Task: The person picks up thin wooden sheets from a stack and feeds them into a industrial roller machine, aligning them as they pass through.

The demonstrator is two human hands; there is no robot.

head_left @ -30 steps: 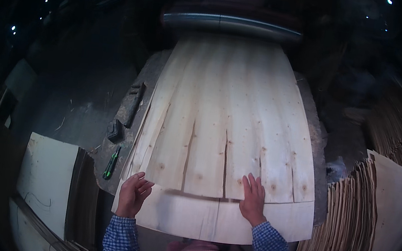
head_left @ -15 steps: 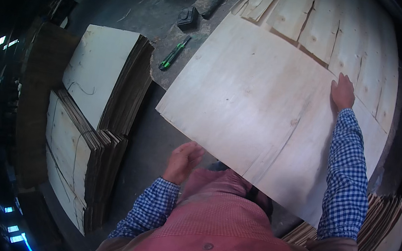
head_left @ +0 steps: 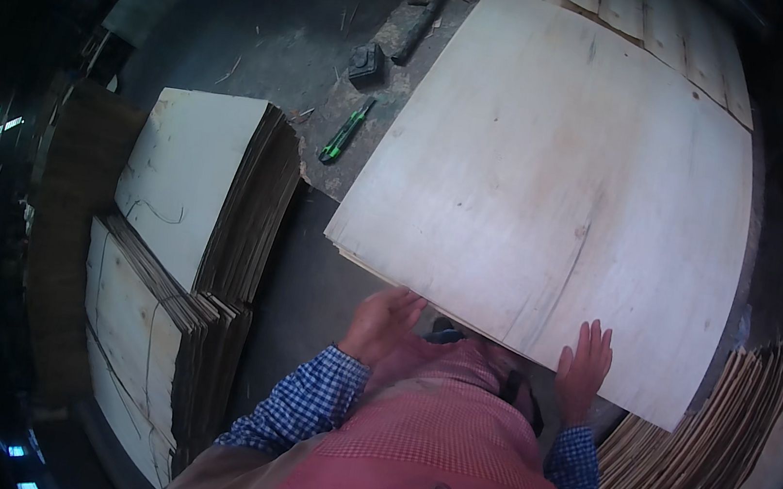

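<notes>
A large pale wood veneer sheet (head_left: 518, 172) lies flat on a stack in front of me, with a dark grain streak in its right half. My left hand (head_left: 385, 324) is at its near edge, left of centre, fingertips against the edge and fingers loosely bent; the thumb's grip cannot be made out. My right hand (head_left: 583, 371) rests on the near edge farther right, its fingers stretched out flat and apart. Both hands are close in front of my body, in checked blue sleeves.
Left of the stack lie a green utility knife (head_left: 347, 132), a small black box-shaped object (head_left: 366, 65) and a dark bar-like tool (head_left: 420, 25). Veneer bundles (head_left: 189, 185) stand at left, some tied. Another upright veneer stack (head_left: 708, 450) stands at lower right. More sheets (head_left: 653, 23) lie beyond.
My right hand has come back from the sheet's far right edge to its near edge. The sheet now covers more of the pieces beneath. My left hand has moved right, onto the edge.
</notes>
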